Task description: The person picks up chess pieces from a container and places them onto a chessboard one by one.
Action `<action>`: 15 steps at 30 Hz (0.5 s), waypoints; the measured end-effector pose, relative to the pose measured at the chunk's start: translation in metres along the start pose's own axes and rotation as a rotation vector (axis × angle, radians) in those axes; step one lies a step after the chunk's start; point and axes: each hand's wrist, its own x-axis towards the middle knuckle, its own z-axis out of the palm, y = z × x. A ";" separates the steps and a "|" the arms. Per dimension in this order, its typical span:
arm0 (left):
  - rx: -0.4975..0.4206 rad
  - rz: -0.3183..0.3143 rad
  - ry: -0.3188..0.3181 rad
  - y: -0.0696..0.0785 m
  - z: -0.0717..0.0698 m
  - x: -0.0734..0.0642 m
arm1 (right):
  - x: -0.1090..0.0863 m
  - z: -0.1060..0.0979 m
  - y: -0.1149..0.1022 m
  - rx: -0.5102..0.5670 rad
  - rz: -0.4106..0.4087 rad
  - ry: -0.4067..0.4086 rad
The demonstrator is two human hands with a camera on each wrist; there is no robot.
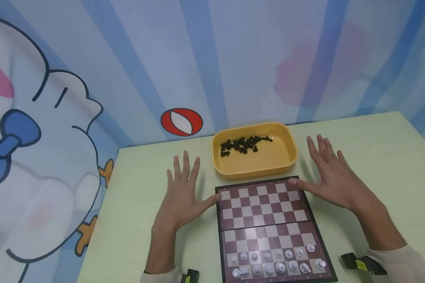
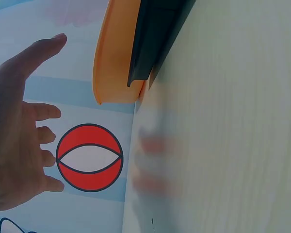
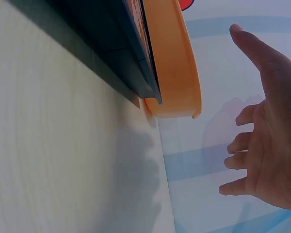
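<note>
A brown-and-white chessboard (image 1: 258,210) lies on the table, with white chess pieces (image 1: 280,268) standing in two rows along its near side. Behind it, a yellow tray (image 1: 255,171) holds a pile of black chess pieces (image 1: 243,144) toward its left. My left hand (image 1: 182,200) hovers beside the board's left edge, fingers spread, palm down, holding nothing. On the other side my right hand (image 1: 334,177) is also spread and bare, its thumb over the board's far right corner. Each wrist view shows the hand above the tabletop, near the board's side and the tray.
The pale table (image 1: 134,220) ends at a wall (image 1: 248,59) with blue stripes and cartoon prints. A black wrist strap (image 1: 364,264) shows at the right wrist, and another black piece (image 1: 190,276) at the left wrist.
</note>
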 end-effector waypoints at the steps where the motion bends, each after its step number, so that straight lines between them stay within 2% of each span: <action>1: -0.001 0.003 0.008 0.001 -0.001 0.000 | 0.000 0.000 -0.001 -0.004 0.003 0.007; 5: -0.008 0.012 0.049 0.005 -0.002 0.002 | 0.003 0.000 -0.005 -0.005 0.008 0.037; 9: -0.031 0.016 0.079 0.011 -0.001 0.003 | 0.003 0.001 -0.010 0.031 0.021 0.015; 12: -0.050 0.002 0.094 0.017 0.001 0.003 | 0.002 0.003 -0.012 0.053 0.021 -0.009; 15: -0.056 -0.017 0.117 0.022 0.002 0.002 | 0.001 0.005 -0.014 0.054 0.007 0.010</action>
